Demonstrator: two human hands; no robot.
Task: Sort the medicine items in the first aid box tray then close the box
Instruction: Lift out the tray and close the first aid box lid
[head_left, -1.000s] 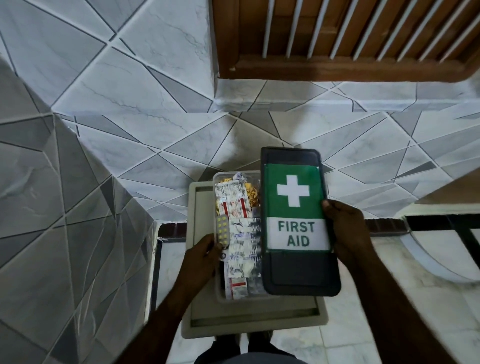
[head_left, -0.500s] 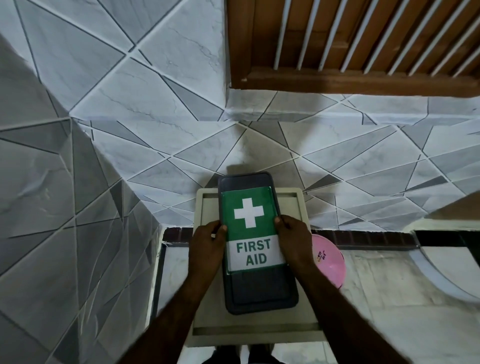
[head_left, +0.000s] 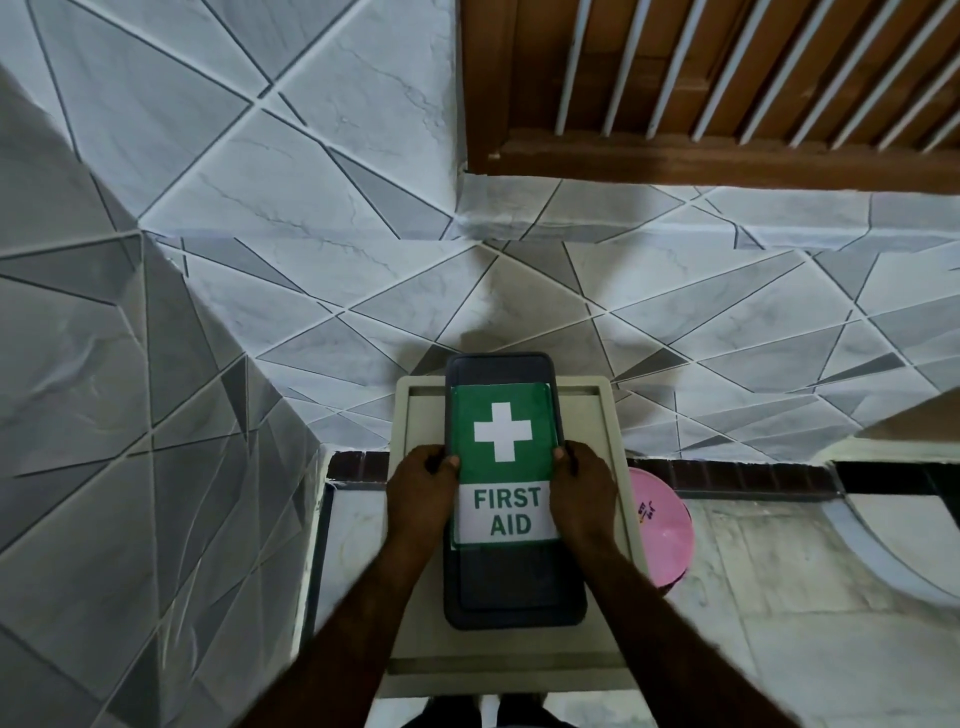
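Note:
The first aid box (head_left: 511, 587) lies on a beige stool top (head_left: 597, 415), covered by its dark grey lid with a green and white FIRST AID label (head_left: 501, 431). My left hand (head_left: 421, 493) grips the lid's left edge, thumb on top. My right hand (head_left: 584, 493) grips the right edge the same way. The tray and the medicine items are hidden under the lid.
A grey and white tiled wall (head_left: 311, 260) rises close behind and to the left of the stool. A pink round lid or bowl (head_left: 662, 535) lies on the floor at the right. A wooden slatted frame (head_left: 727, 104) hangs above.
The lid, held beside the open tray of blister packs a second ago, now sits over the box. My left hand moved from the tray to the lid's left edge.

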